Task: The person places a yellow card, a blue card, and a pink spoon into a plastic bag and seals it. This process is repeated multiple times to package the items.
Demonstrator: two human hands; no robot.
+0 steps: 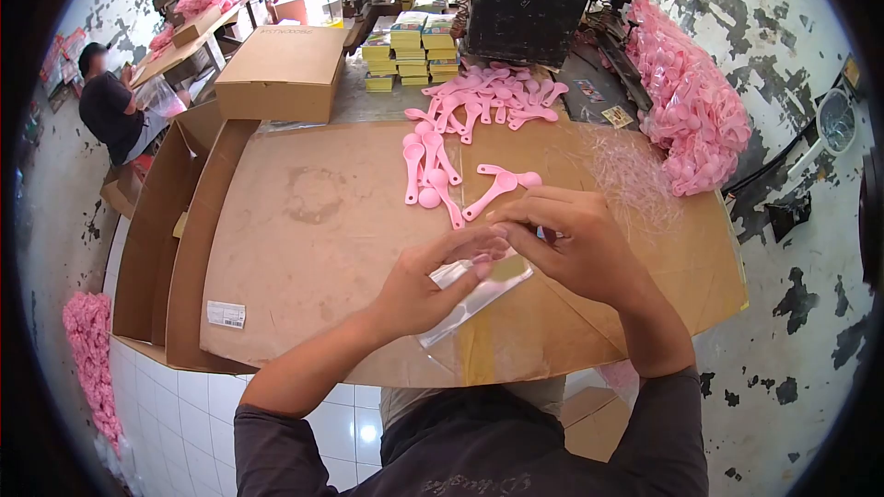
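A clear plastic bag shows below my hands near the front of the cardboard-covered table, with a yellowish patch at its right end. My left hand has its thumb and fingers curved round what looks like the bag's upper part. Beside it, my right hand is closed in a pinch, its fingertips close to those of my left. Whatever lies in that pinch is too hidden to name. Just beyond my fingers are a pink measuring spoon and several other pink spoons.
A pile of pink spoons lies at the back, near stacked yellow-edged cards and a black box. A carton stands back left. Bagged pink spoons and clear strands are right. A person works far left.
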